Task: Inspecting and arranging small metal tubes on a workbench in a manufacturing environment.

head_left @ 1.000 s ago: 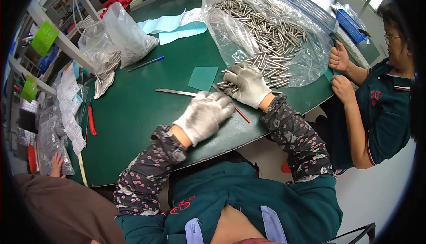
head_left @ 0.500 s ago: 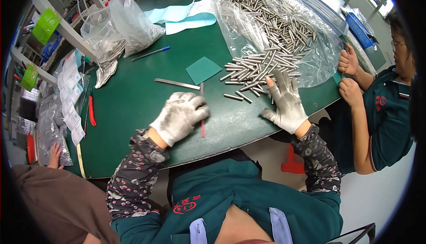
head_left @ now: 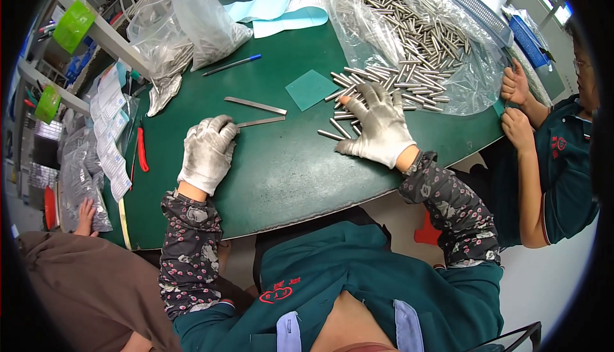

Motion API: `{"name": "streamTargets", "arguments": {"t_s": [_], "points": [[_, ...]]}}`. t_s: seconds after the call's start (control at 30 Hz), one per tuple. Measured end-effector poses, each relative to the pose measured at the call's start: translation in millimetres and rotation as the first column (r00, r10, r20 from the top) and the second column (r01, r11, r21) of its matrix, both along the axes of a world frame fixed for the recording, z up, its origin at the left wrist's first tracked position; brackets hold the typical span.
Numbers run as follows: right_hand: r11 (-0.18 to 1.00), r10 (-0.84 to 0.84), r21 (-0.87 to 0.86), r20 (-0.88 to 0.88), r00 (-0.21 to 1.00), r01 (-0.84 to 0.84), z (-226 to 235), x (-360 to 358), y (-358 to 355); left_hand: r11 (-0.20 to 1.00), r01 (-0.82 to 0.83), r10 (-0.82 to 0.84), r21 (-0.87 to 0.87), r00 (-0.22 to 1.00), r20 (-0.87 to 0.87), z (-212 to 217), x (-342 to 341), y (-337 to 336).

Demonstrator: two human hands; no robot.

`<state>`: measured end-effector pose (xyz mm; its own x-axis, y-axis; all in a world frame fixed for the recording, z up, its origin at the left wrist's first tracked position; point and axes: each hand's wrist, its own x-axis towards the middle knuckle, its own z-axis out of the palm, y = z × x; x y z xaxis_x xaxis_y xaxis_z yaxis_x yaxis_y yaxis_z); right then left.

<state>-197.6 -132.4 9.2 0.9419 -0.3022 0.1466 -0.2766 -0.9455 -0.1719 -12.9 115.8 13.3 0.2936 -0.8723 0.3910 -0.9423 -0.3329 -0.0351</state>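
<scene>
My left hand, in a soiled white glove, has its fingers curled over one end of a thin flat metal strip. That strip points right across the green tabletop, and the glove covers its near end. Just beyond it lies a second flat metal strip. My right hand, gloved too with a bare fingertip showing, is spread open over the near edge of a heap of short steel pins. A few loose pins lie by its thumb; its palm hides others. Left of the heap is a square green sheet.
A clear plastic bag spills the pins. Farther left are a pen, filled plastic bags and blue paper. Red-handled pliers lie near a paper strip. A co-worker sits right, another person left.
My left hand has moved left, swinging the strip from pointing away to lying crosswise; its red part is now hidden. My right hand has shifted left over the pins. The whole view has turned slightly.
</scene>
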Motion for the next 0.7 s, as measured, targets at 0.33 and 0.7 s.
{"name": "streamTargets", "arguments": {"t_s": [0.33, 0.7], "points": [[0.978, 0.175, 0.082, 0.169, 0.970, -0.191, -7.7, 26.9, 53.9, 0.998, 0.027, -0.042, -0.048, 0.944, -0.327, -3.9, -69.2, -44.5], [0.990, 0.090, 0.064, 0.382, 0.920, -0.124, 2.6, -16.1, -4.2, 1.000, 0.010, -0.005, 0.011, 0.900, -0.435, 1.7, -87.4, -42.6]]}}
